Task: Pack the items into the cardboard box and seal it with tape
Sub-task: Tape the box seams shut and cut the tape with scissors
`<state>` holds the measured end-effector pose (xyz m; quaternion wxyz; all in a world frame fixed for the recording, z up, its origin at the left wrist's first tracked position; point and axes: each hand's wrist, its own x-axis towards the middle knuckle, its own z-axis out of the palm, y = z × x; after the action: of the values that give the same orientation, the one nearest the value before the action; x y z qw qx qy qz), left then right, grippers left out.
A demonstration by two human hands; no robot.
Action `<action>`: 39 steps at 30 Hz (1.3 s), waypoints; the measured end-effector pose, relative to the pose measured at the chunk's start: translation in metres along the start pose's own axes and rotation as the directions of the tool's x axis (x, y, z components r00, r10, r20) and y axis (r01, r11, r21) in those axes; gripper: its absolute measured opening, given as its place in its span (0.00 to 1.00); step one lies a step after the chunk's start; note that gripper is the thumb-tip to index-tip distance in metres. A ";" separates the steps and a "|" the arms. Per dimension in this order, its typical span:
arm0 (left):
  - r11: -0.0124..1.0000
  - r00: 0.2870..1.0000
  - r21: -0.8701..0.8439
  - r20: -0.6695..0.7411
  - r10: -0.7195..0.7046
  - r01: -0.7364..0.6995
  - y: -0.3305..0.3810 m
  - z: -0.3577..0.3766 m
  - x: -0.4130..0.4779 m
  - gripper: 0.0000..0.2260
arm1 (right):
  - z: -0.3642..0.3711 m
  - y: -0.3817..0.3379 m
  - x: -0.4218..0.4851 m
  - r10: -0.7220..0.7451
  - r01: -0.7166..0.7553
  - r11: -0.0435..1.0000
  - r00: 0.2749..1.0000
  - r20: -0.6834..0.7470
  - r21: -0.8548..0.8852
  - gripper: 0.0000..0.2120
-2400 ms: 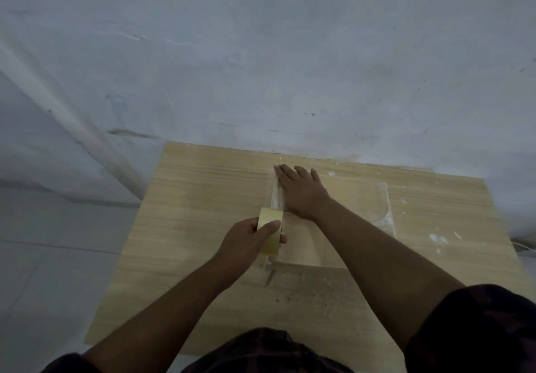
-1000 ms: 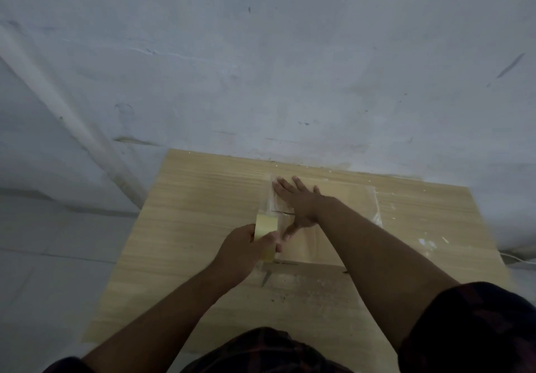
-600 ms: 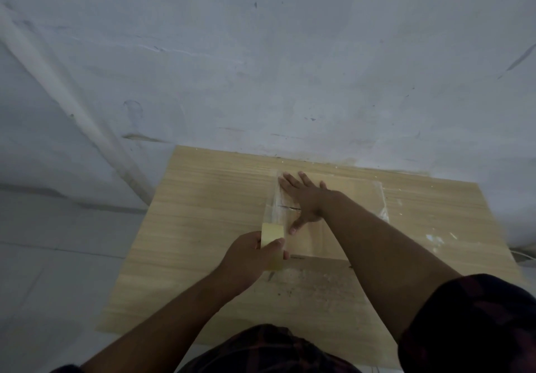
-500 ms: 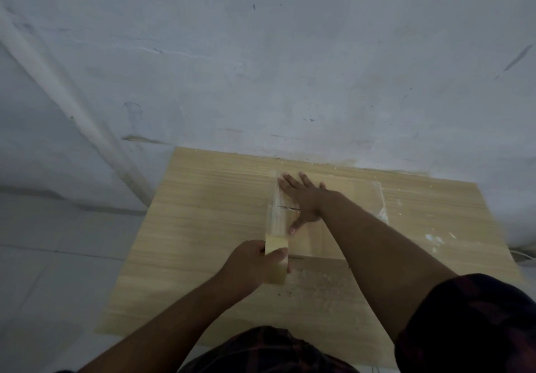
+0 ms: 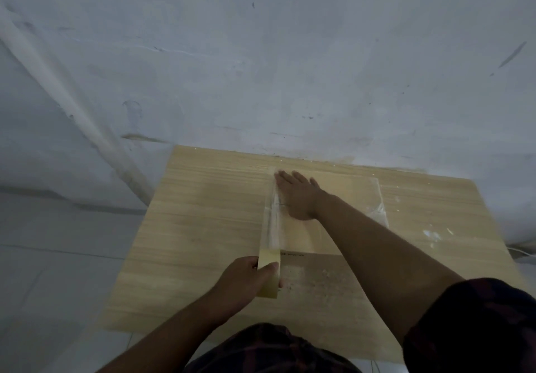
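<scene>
Ideally the left hand (image 5: 246, 280), fingers clamped on the tape roll (image 5: 268, 278) at the mid-table cardboard box's (image 5: 342, 198) 6 o'clock edge, pulls taut while the right hand (image 5: 295, 195), fingers straight, presses the strip (image 5: 271, 223) flat toward 12.

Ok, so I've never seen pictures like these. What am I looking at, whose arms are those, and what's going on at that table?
No machine here: a person wears a camera on the head, looking down, so every picture shows their own two arms. A closed cardboard box lies on a wooden table against a pale wall. The right hand presses flat on the box top. The left hand grips a yellowish tape roll at the box's near edge. A clear tape strip runs from the roll along the box's left edge.
</scene>
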<state>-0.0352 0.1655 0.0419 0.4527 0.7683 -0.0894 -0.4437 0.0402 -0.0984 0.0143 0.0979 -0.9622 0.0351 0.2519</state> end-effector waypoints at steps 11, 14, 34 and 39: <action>0.996 0.996 -0.086 0.083 -0.007 0.014 -0.017 0.007 0.000 0.12 | 0.048 -0.007 -0.014 0.013 -0.033 0.996 0.977 -0.214 -0.089 0.39; 0.993 0.996 -0.113 0.089 -0.006 0.016 -0.019 0.007 0.000 0.11 | 0.061 -0.011 -0.017 0.039 -0.058 0.996 0.965 -0.261 -0.067 0.36; 0.992 0.996 -0.121 0.075 0.042 -0.033 -0.028 0.011 0.005 0.11 | 0.087 -0.013 -0.038 -0.070 0.051 0.996 0.948 -0.310 -0.067 0.42; 0.991 0.996 -0.130 0.079 0.046 -0.036 -0.032 0.013 0.007 0.10 | 0.089 -0.016 -0.037 -0.030 0.015 0.999 0.952 -0.306 -0.051 0.40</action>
<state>-0.0492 0.1720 0.0109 0.5061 0.7166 -0.0949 -0.4704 -0.0325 -0.0641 -0.0406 0.0711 -0.9920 0.0327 0.0993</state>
